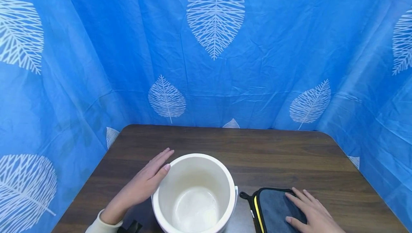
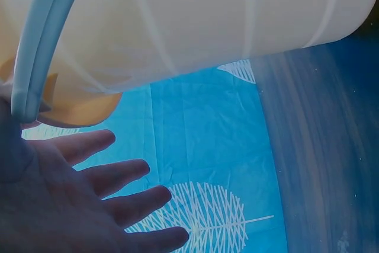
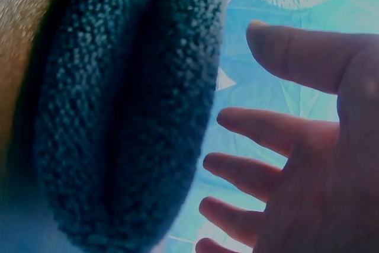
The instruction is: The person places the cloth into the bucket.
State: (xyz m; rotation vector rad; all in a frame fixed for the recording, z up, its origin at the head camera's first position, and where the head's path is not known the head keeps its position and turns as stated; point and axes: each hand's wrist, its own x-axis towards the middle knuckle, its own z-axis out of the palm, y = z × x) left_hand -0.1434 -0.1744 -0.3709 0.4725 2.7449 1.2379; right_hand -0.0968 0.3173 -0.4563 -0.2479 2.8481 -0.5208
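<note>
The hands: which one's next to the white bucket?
The left hand, beside the white bucket; the right hand is by the folded gray cloth instead.

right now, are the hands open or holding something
Left hand: open, beside the white bucket, holding nothing.
Right hand: open, at the gray cloth, holding nothing.

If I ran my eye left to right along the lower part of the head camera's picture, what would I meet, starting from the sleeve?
Pale sleeve → left hand → white bucket → folded dark cloth with black edging → right hand.
</note>
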